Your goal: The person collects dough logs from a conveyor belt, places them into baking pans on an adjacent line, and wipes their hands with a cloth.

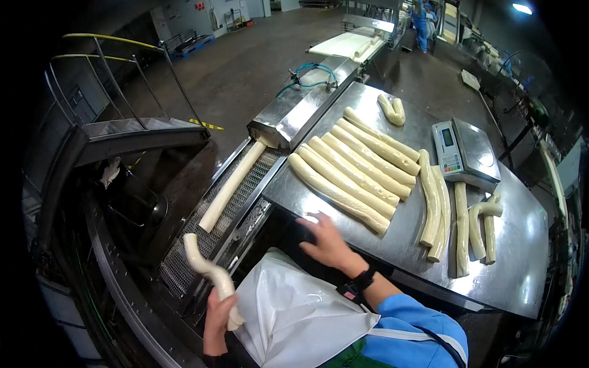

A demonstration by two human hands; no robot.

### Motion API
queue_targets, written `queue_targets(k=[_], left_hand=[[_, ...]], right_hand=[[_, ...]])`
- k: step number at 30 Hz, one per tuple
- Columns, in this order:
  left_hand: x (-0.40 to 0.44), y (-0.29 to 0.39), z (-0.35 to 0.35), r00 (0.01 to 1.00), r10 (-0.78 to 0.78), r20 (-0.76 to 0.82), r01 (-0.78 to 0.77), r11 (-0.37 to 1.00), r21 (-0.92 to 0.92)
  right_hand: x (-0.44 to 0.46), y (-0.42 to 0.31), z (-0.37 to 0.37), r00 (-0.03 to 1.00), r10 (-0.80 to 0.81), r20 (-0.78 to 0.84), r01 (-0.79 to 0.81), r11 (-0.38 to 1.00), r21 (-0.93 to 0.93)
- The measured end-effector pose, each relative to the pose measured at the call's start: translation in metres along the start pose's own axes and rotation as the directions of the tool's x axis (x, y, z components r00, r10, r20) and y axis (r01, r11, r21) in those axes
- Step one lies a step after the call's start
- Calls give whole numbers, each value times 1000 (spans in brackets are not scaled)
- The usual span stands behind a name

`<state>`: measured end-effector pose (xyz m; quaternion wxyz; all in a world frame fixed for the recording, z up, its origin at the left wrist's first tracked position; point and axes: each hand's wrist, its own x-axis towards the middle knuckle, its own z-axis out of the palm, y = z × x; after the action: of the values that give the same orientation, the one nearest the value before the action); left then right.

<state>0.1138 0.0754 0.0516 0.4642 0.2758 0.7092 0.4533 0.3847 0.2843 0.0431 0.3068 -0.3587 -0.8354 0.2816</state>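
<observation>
**A bent log (214,274) in the left hand (219,314), a row of logs (350,184) on the table (423,270)**

From here I see the worker's left hand closed round the lower end of a pale, bent log, its upper part rising beside the near stretch of the mesh belt (179,270). That hand is a little blurred, so the fingers' exact hold is hard to make out. The right hand (326,243), fingers spread and holding nothing, hovers by the table's near edge; a watch (356,286) sits on its wrist. A straight log (234,185) lies along the belt, its far end at the steel housing (300,110). Past the row, a folded log (392,110) lies near the far edge, and the scale (469,153) stands to the right, more logs just before it.
</observation>
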Motion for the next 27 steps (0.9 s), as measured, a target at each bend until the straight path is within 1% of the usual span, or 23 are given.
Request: queue_targets(k=[1, 2, 4, 6, 7, 8, 9, 10, 11, 12, 13, 14, 15, 16, 17, 18, 20, 21, 22, 23, 24, 26, 27], left_hand=[[0, 19, 15, 993, 42, 109, -41, 999, -14], [-2, 40, 30, 973, 85, 215, -80, 996, -33], [-15, 96, 59, 928, 179, 328, -144, 981, -129], [-13, 133, 72, 792, 307, 528, -142, 933, -330], [3, 130, 69, 707, 341, 619, -98, 915, -392], [14, 129, 75, 708, 345, 616, -101, 913, -395], [23, 136, 87, 673, 456, 582, -133, 849, -512], [30, 137, 93, 634, 559, 534, -158, 770, -618], [41, 130, 94, 663, 549, 509, -237, 799, -553], [52, 123, 93, 692, 540, 479, -311, 822, -478], [59, 118, 92, 771, 529, 354, -347, 816, -463], [75, 111, 84, 803, 531, 269, -476, 844, -247], [92, 97, 72, 849, 494, 188, -479, 870, -120], [108, 81, 56, 880, 465, 97, -468, 884, 10], [120, 69, 37, 884, 467, 12, -457, 860, 227], [130, 58, 16, 874, 482, -69, -409, 804, 432], [149, 33, -32, 866, 483, -126, -229, 608, 760], [157, 19, -52, 869, 459, -187, -136, 584, 801], [163, 7, -70, 864, 438, -248, -42, 553, 832], [166, -4, -84, 862, 442, -248, -17, 515, 857], [162, -6, -85, 863, 441, -245, -18, 512, 859], [155, -6, -86, 843, 458, -283, -3, 529, 849], [151, -5, -81, 817, 498, -291, -21, 531, 847]], right_hand=[[5, -5, 14, 997, -76, -10, 77, 991, 105], [11, -14, 24, 993, -121, -4, 120, 984, 128], [21, -32, 33, 974, -227, -24, 226, 945, 237], [30, -46, 27, 965, -259, -46, 258, 897, 358], [31, -58, 14, 994, -98, 39, 69, 886, 458], [30, -64, 3, 989, 59, 138, -125, 836, 534], [26, -50, -1, 983, 169, 71, -183, 890, 418], [23, -30, -5, 979, 202, -9, -196, 962, 189], [21, -19, -24, 971, 237, -4, -237, 971, -43], [16, -13, -42, 967, 243, -73, -250, 961, -117], [8, 9, -49, 952, 265, -151, -287, 947, -147], [-3, 30, -54, 918, 319, -237, -374, 894, -246], [-13, 37, -66, 927, 263, -268, -359, 830, -427], [-23, 45, -74, 917, 220, -331, -375, 755, -538], [-37, 67, -76, 929, 236, -285, -368, 666, -649], [-48, 80, -76, 928, 237, -288, -371, 672, -641], [-64, 95, -73, 922, 280, -269, -386, 727, -568], [-66, 89, -76, 912, 335, -236, -408, 697, -590], [-66, 88, -74, 910, 341, -235, -412, 698, -586], [-66, 86, -72, 915, 312, -255, -402, 674, -620], [-65, 83, -70, 920, 279, -275, -392, 648, -653], [-56, 73, -68, 922, 267, -282, -388, 669, -634], [-51, 68, -66, 924, 251, -288, -380, 688, -618]])
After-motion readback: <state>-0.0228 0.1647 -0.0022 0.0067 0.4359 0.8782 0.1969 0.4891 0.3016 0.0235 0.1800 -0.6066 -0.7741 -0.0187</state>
